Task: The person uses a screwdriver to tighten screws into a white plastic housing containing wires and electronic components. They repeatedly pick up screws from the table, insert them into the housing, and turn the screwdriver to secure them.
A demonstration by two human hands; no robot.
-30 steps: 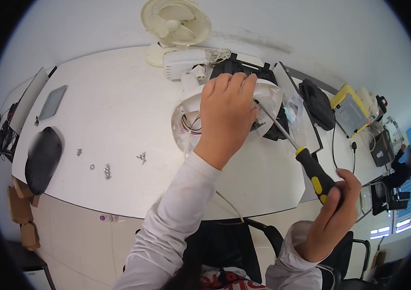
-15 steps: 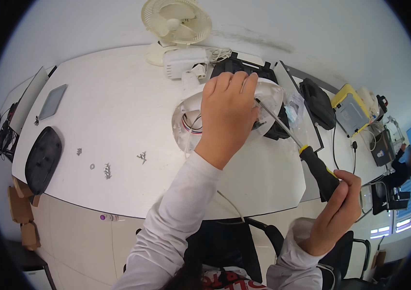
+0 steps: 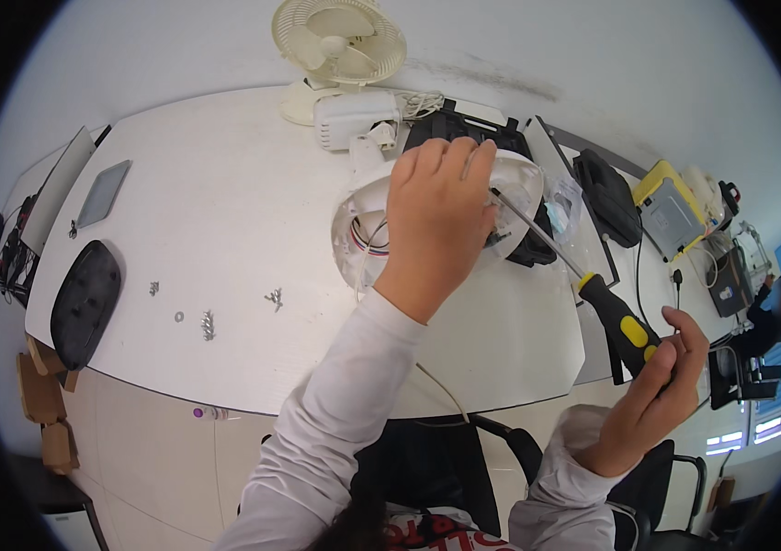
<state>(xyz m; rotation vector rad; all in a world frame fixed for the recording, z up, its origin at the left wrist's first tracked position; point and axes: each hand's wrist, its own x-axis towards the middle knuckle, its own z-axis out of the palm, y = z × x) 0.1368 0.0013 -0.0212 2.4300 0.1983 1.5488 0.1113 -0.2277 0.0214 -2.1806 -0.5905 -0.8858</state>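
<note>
My left hand (image 3: 439, 216) is wrapped over a white oval plastic housing (image 3: 346, 243) lying hollow side up on the table, and hides its middle. Coloured wires (image 3: 365, 237) show inside, left of the hand. Between thumb and fingers, my right hand (image 3: 655, 395) holds the black and yellow handle of a screwdriver (image 3: 625, 321), its index finger lifted off. The shaft slants up and left into the housing, its tip close to my left fingers. Whether the tip sits on a screw cannot be made out.
Small groups of screws (image 3: 208, 325) and a washer (image 3: 179, 317) lie on the white table. A black oval plate (image 3: 85, 303) is at its left edge. Behind the housing stand a cream fan (image 3: 340, 46) and a black case (image 3: 464, 129). A person (image 3: 767, 312) sits far right.
The screwdriver's handle has turned, and yellow patches now show on it. My right index finger has opened away from the handle. My left hand keeps its place on the housing.
</note>
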